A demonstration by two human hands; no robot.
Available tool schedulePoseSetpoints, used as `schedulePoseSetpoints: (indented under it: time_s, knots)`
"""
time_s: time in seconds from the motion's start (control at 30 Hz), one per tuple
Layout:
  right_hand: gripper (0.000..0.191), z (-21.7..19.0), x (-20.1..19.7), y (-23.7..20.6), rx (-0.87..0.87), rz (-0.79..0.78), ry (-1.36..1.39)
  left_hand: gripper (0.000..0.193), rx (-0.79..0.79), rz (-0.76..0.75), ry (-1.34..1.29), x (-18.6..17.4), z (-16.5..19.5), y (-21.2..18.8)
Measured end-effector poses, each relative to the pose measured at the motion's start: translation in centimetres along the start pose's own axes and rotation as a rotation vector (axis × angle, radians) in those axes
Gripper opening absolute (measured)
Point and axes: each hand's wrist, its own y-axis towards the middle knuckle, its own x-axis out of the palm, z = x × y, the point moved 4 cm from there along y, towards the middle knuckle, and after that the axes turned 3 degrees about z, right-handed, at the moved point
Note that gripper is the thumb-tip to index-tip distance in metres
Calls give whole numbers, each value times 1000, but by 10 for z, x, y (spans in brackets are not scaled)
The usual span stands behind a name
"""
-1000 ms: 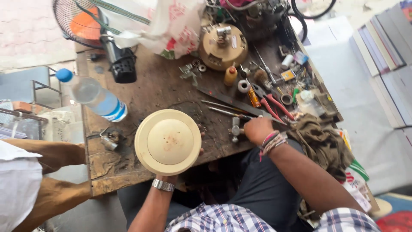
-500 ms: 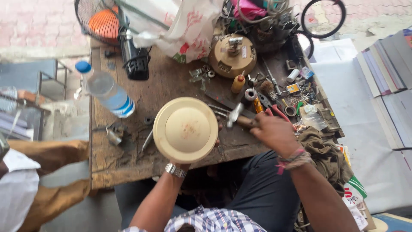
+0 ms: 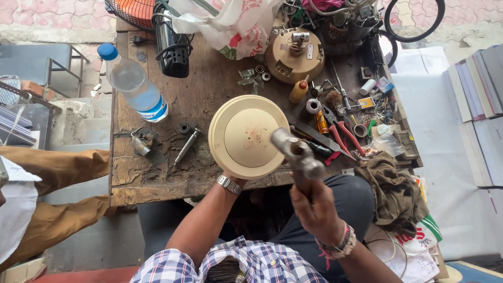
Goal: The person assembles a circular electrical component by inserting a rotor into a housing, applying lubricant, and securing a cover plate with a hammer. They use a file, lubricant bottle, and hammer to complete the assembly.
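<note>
My left hand grips the near rim of a round cream-coloured metal cover and holds it up above the wooden workbench; most of the hand is hidden beneath the cover. A watch sits on that wrist. My right hand is raised close to me and closed around the handle of a hammer, whose blurred metal head overlaps the cover's right edge. Beads circle the right wrist.
The workbench carries a plastic water bottle, a tan motor housing, a black fan motor, a white plastic bag, red-handled pliers, small bolts and bearings. A brown rag hangs at right. Another person's legs are at left.
My right hand has left the benchtop tools and lifted a hammer up towards me, over the cover's right edge. The left hand keeps holding the cover, now raised nearer the camera.
</note>
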Motion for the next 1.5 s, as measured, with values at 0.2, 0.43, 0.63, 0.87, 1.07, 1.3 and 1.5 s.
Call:
schedulePoseSetpoints:
  time_s: [0.2, 0.43, 0.63, 0.87, 1.07, 1.3, 1.5]
  knots:
    - [40, -19, 13, 18, 300, -238, -138, 78, -122, -226, -266, 56, 17, -22]
    - [42, -19, 7, 15, 356, -238, -133, 79, -150, -215, -295, 84, 23, -30]
    - [52, -4, -9, -22, 51, 2, 122, 81, -154, -237, -320, 80, 22, -25]
    - [38, 17, 15, -1, 241, -168, -69, 82, -172, -245, -344, 79, 18, -25]
    - [32, -4, -1, 4, 268, -125, -68, 84, -189, -267, -372, 80, 16, -25]
    - [41, -24, 4, -7, -89, 33, 73, 86, -201, -287, -392, 81, 19, -19]
    - [36, 0, 19, 7, 362, -216, -108, 88, -208, -299, -401, 86, 22, -29]
